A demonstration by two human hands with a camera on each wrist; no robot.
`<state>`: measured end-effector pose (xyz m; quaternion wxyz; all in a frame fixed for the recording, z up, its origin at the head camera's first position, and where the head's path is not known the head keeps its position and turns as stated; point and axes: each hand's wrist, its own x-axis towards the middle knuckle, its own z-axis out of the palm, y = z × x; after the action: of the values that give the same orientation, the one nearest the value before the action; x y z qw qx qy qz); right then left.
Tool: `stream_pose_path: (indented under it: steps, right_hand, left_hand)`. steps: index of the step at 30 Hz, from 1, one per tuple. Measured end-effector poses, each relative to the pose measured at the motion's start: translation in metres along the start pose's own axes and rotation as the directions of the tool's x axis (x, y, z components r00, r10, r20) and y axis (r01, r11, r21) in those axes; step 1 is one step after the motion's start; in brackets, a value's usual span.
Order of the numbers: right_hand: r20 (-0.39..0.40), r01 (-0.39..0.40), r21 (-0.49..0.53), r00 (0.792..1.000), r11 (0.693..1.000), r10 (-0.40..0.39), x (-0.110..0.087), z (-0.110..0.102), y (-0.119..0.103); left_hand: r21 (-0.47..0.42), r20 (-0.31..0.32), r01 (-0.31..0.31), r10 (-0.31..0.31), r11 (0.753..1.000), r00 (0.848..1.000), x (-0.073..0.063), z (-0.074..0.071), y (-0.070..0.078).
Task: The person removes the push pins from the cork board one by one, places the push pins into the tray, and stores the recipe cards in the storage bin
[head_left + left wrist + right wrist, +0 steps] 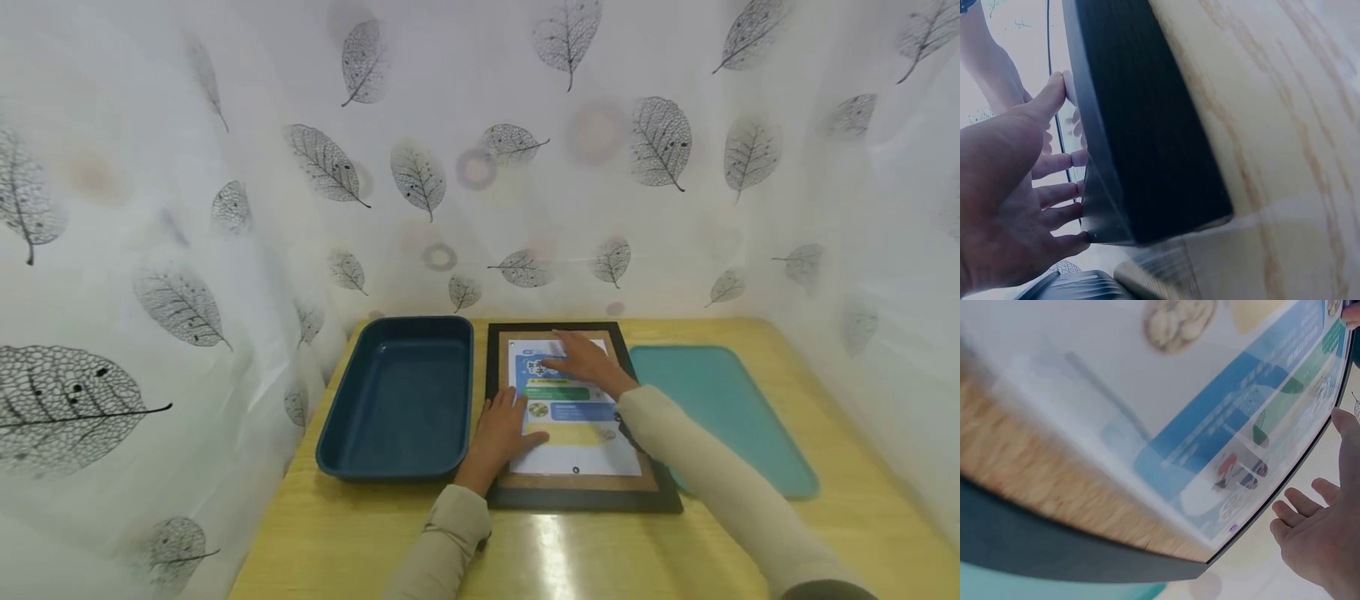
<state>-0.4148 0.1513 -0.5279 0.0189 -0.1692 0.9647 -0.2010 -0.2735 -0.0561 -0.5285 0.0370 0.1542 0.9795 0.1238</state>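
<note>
Near the table's [360,542] far edge, we're seeing the sheet [577,437] lying long-axis near-to-far on the black-framed board [585,500]; our left hand [498,437] is resting spread over its left edge, our right hand [587,364], fingers extended, crossing its top end.

White sheeting [465,75] printed with dark, net-veined leaves [660,142] hangs beyond a person's fingers [506,402] and along both sides of them, around a yellow wood-grained table [322,542] that spreads beneath. Faint pinkish and grey round marks [596,133] dot the sheeting past the fingertips; a bright streak of light [552,554] gleams on the tabletop nearer the camera than the fingers.
</note>
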Motion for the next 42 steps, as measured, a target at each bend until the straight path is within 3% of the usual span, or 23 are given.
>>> stream_pose_path:
  steps: [9,18,25,33,42]
  right_hand:
    - [0.027,0.015,0.031,0.999,0.999,-0.016,0.013,0.006,-0.008]
    - [0.043,0.005,0.028,0.999,1.000,-0.006,0.022,0.019,-0.022]
    - [0.044,-0.002,0.003,0.999,1.000,0.002,0.026,0.022,-0.029]
    - [-0.007,0.080,-0.042,0.997,0.996,-0.080,0.031,0.028,-0.033]
    - [-0.062,0.189,-0.010,0.980,0.982,-0.189,0.043,0.034,-0.042]
  left_hand:
    - [-0.021,-0.005,-0.001,0.001,1.000,1.000,0.004,0.001,0.004]
    - [0.012,-0.010,-0.003,0.003,1.000,1.000,0.003,0.002,0.000]
    - [-0.019,-0.007,-0.005,0.005,1.000,1.000,0.002,-0.001,-0.001]
    - [-0.023,-0.005,-0.003,0.003,1.000,1.000,0.001,0.004,-0.002]
    - [-0.025,-0.010,-0.007,0.007,1.000,1.000,0.001,0.002,-0.002]
